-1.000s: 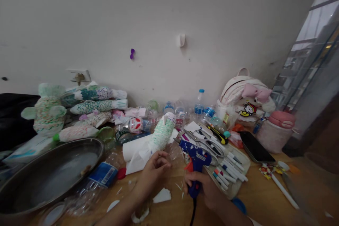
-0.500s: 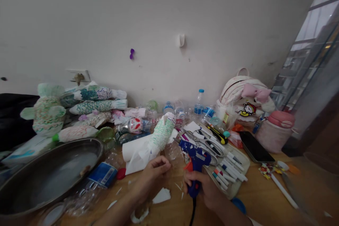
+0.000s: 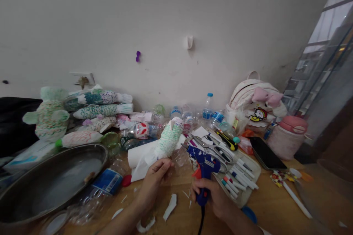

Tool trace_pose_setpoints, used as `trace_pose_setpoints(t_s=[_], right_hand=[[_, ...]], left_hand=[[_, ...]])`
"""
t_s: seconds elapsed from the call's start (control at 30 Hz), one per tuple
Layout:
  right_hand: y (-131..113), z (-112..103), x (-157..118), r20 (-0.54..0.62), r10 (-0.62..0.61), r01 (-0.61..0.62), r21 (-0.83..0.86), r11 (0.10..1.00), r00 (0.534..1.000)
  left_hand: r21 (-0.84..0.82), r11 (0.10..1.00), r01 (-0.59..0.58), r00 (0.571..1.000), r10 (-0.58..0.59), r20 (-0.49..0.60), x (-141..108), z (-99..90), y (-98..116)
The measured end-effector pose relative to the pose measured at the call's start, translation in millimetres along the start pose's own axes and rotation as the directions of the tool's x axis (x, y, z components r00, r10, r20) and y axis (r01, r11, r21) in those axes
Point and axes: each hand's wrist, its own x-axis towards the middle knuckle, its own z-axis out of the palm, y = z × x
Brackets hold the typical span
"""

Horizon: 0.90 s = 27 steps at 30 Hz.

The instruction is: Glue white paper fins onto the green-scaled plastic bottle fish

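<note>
At five o'clock from the centre of the view, the right hand (image 3: 212,192) has its fingers wrapped around the handle of a blue glue gun (image 3: 204,169), whose nozzle points toward eleven. Between six and seven, the left hand (image 3: 154,178) has its thumb laid against the curled forefinger; whether something thin is pinched there I cannot tell. Just beyond those fingers, near six, a green-scaled wrapped fish (image 3: 168,141) lies against a white roll (image 3: 135,157). A pale scrap (image 3: 170,207) rests at six on the wooden counter (image 3: 184,222).

At four, a shallow beige tray (image 3: 242,200) holds a cluster of markers (image 3: 241,178), with scissors (image 3: 212,149) and a yellow-black cutter (image 3: 226,140) toward its far end. At eight, an oval metal pan (image 3: 52,191) contains a small brownish piece (image 3: 89,177) by its right wall; whether its grey sheen is liquid is unclear. Near three, a clear bottle (image 3: 207,109) stands upright, blue-capped. Between three and four, a pink-lidded tumbler (image 3: 286,143) is closed, its contents hidden.
</note>
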Motion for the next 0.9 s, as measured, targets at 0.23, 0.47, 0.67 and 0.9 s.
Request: trace_pose_setpoints(t_s=[0.23,0.47,0.67,0.9], right_hand=[[0,0,0,0.009,-0.024,0.024,-0.015,1.0,1.0],[-1,2,0,-0.019,-0.001,0.002,0.022,1.0,1.0],[-2,3,1,-0.061,-0.011,0.01,-0.005,1.0,0.998],[2,-1,3,-0.049,-0.043,0.04,-0.049,0.998,0.998]], left_hand=[[-0.023,1.0,0.015,0.996,-0.017,-0.089,3,-1.3,-2],[-0.066,0.997,-0.042,0.985,0.03,-0.171,3,-4.6,9],[-0.127,0.972,-0.198,0.934,0.148,-0.326,2,-4.6,23],[-0.17,0.961,-0.217,0.945,0.164,-0.282,2,-5.1,22]])
